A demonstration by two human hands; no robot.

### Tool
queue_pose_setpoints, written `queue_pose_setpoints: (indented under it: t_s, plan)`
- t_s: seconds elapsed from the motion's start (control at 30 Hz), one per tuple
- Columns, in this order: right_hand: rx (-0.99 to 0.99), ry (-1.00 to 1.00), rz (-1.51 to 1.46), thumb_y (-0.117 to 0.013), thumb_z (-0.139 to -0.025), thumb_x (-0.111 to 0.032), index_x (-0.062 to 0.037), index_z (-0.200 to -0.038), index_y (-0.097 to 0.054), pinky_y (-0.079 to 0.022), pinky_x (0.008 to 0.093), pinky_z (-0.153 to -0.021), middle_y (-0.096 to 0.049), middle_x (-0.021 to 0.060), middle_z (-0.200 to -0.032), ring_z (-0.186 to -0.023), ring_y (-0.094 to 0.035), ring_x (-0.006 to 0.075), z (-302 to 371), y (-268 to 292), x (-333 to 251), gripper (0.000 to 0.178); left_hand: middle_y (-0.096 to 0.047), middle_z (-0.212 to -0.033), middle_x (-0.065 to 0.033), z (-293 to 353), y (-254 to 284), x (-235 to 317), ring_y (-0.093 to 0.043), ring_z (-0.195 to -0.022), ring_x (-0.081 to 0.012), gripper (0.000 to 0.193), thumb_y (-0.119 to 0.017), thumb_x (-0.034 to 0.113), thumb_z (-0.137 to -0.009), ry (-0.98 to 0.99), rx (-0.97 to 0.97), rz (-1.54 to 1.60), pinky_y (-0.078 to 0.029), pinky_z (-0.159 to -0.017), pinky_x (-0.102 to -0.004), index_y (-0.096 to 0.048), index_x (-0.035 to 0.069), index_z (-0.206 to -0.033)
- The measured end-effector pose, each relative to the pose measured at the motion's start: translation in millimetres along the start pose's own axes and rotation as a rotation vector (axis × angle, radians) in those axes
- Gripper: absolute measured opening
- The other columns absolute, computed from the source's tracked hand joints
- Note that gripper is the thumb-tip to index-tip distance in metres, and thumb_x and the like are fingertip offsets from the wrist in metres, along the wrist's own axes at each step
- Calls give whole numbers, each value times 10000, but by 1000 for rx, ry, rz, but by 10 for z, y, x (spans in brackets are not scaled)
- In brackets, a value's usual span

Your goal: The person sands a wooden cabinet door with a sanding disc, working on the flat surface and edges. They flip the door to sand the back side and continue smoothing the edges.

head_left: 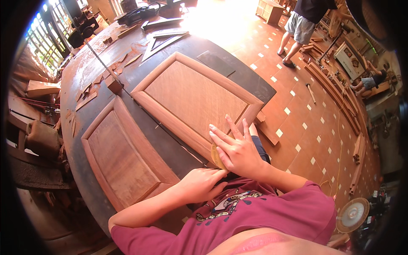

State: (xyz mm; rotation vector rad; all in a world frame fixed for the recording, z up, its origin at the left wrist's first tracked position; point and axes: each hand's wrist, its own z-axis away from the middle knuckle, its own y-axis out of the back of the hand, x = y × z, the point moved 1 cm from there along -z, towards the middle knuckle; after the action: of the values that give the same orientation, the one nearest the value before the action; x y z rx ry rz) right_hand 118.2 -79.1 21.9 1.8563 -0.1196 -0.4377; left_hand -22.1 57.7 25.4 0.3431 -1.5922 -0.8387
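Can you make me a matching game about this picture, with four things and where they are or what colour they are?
1. Hammer
2. Triangular set square
3. Yellow disc
4. T-shirt

A. Maroon
B. Partly under the right hand
C. On the tiled floor
D. On the dark tabletop

Pairs: 1-C, 2-D, 3-B, 4-A
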Motion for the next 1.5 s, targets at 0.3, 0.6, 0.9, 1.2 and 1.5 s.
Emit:
queue_pose_setpoints:
  t_s: [0.3,0.6,0.9,1.2,1.5]
  plan:
    - [138,-169,93,-575,-1022,-233,-53,-1402,-661,-180,701,-1236,-549,70,-1575,-1562,-324,394,-75,28,577,429,-760,-1031,-179,15,-40,-31,-733,-948,-368,521,-641,257,-998,49,9,-39,-591,-826,-466,-542,-27,-1424]
    - [159,-402,274,-472,-1049,-250,-32,-1602,-404,-86,684,-1259,-304,219,-1698,-1611,-135,440,-156,-67,1326,598,-761,-1052,-192,-7,-35,-23,-734,-955,-368,474,-655,249,-984,65,8,-7,-592,-838,-463,-598,-7,-1379]
    - [-26,0,45,-534,-1019,-351,-26,-1562,-467,51,676,-1257,-295,206,-1706,-1629,-96,406,-227,-49,165,636,-738,-1064,-213,9,-131,-136,-724,-965,-369,344,-648,259,-986,-103,-37,-73,-583,-835,-473,-688,3,-1213]
    - [-127,183,-75,-564,-978,-579,-127,-1582,-486,92,704,-1235,-293,204,-1707,-1629,-55,428,-221,-64,-148,759,-708,-985,-215,50,-202,-195,-712,-913,-385,289,-660,232,-974,-94,-103,-196,-569,-792,-470,-702,-3,-1136]
    - [-131,55,-35,-556,-1012,-558,-184,-1614,-443,45,715,-1231,-277,179,-1722,-1628,-46,436,-159,33,46,718,-710,-1191,-196,46,-113,-98,-712,-1025,-360,358,-657,240,-970,-103,-15,-142,-580,-916,-454,-679,17,-1249]
